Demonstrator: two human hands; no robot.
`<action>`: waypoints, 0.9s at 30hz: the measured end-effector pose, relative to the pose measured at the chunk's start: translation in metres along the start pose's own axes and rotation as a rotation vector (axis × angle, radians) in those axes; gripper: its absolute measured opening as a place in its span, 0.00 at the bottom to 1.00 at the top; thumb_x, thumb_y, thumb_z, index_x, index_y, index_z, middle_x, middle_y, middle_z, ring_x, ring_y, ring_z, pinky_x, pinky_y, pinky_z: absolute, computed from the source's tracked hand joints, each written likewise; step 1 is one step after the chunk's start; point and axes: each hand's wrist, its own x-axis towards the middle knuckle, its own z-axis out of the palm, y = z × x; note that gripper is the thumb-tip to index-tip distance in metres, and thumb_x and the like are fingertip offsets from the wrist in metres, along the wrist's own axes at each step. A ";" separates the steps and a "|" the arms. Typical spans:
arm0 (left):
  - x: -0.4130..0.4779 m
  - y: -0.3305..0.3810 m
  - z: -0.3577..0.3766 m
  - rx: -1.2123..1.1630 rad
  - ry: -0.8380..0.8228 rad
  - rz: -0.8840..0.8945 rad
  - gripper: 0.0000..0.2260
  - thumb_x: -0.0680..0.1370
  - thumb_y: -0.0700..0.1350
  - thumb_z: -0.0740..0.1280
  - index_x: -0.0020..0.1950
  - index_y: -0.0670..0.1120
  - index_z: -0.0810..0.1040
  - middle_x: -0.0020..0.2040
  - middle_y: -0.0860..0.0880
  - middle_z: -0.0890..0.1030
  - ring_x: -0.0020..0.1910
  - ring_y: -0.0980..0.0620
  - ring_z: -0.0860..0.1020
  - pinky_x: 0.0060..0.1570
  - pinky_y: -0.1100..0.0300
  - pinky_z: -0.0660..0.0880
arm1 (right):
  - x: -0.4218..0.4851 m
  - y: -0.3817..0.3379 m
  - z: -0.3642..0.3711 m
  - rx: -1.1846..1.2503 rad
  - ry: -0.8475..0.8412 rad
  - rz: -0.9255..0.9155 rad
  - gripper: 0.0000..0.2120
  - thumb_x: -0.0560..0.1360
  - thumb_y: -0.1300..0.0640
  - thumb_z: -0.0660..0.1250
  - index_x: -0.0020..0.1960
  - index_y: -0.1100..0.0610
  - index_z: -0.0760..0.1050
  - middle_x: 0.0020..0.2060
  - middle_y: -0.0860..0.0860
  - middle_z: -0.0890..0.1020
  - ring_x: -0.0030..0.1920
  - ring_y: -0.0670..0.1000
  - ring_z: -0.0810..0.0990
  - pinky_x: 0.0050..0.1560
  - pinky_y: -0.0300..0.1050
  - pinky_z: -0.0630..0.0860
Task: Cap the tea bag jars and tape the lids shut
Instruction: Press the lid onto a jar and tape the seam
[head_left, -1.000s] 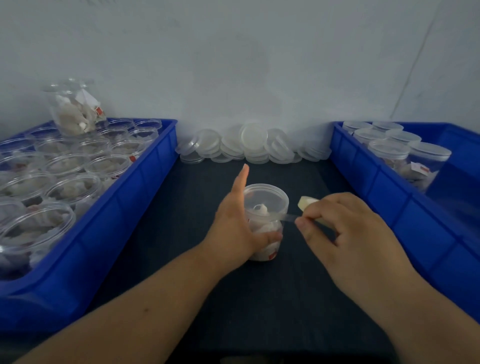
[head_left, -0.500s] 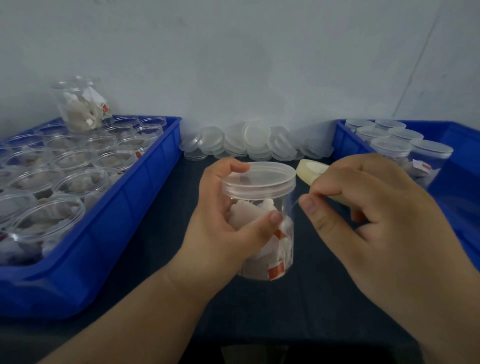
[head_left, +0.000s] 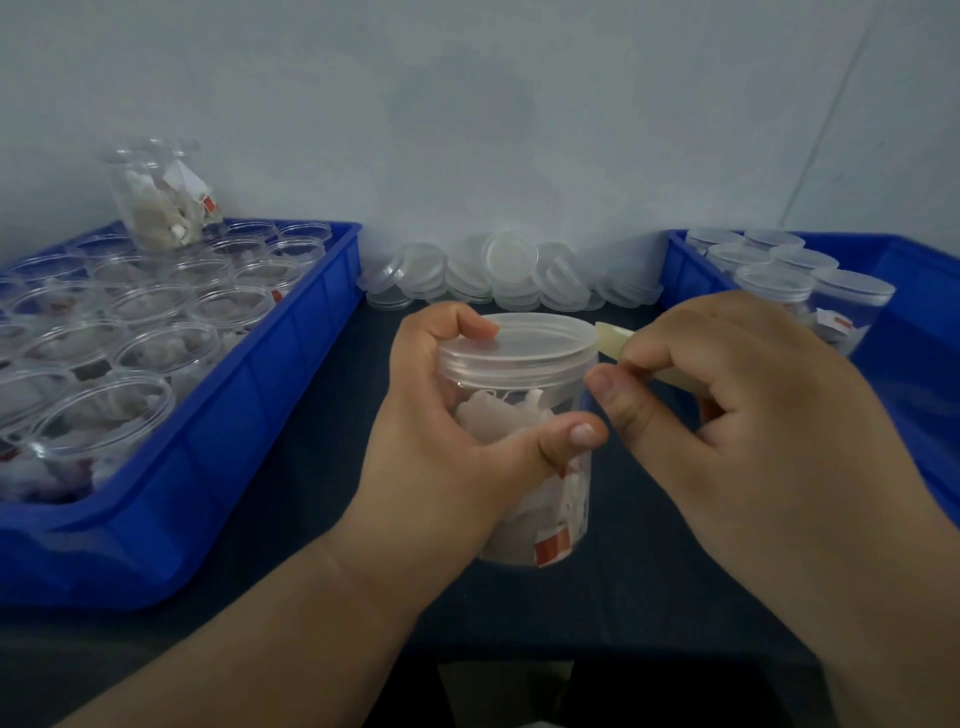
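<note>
Fingers (head_left: 470, 326) of the left hand (head_left: 441, 447) are curled round the capped jar (head_left: 553, 499). The forefinger is hooked over the lid (head_left: 524, 340) and the thumb is pressed across the clear front wall, so the jar is gripped upright over the middle of the dark table (head_left: 311, 499); whether its base touches the table cannot be told. White tea bags (head_left: 498, 421) with red tags fill it. Just beside the lid's right edge, the right hand (head_left: 743, 415) pinches a cream tape roll (head_left: 613, 340) between thumb and bent fingers, its thumb tip close to the left thumb; any strip running to the jar is too faint to make out. Behind, loose lids (head_left: 509, 270) lie heaped against the wall. To the left a blue crate (head_left: 234, 457) holds open jars (head_left: 150, 348) of tea bags, with one more jar (head_left: 161, 202) standing on top at the back. To the right a second blue crate (head_left: 924, 374) holds lidded jars (head_left: 779, 278).
</note>
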 end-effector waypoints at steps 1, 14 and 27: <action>-0.001 0.002 0.001 -0.007 0.003 0.000 0.30 0.59 0.57 0.79 0.56 0.60 0.69 0.53 0.59 0.84 0.50 0.56 0.85 0.44 0.67 0.80 | 0.000 0.000 0.000 0.001 -0.003 0.001 0.12 0.78 0.40 0.60 0.44 0.46 0.75 0.38 0.41 0.71 0.39 0.40 0.68 0.41 0.36 0.63; -0.004 0.001 0.001 -0.006 0.010 0.007 0.20 0.67 0.61 0.74 0.54 0.63 0.71 0.52 0.59 0.84 0.50 0.56 0.85 0.45 0.66 0.80 | 0.000 -0.003 -0.003 0.000 -0.065 0.059 0.11 0.75 0.36 0.57 0.44 0.42 0.70 0.39 0.40 0.72 0.40 0.40 0.69 0.41 0.35 0.62; -0.001 -0.008 -0.004 -0.015 0.005 -0.135 0.15 0.64 0.67 0.71 0.48 0.67 0.74 0.46 0.60 0.84 0.44 0.58 0.84 0.42 0.58 0.82 | 0.004 0.008 -0.021 0.106 -0.064 0.061 0.07 0.78 0.41 0.61 0.50 0.37 0.77 0.45 0.34 0.77 0.43 0.36 0.75 0.38 0.29 0.67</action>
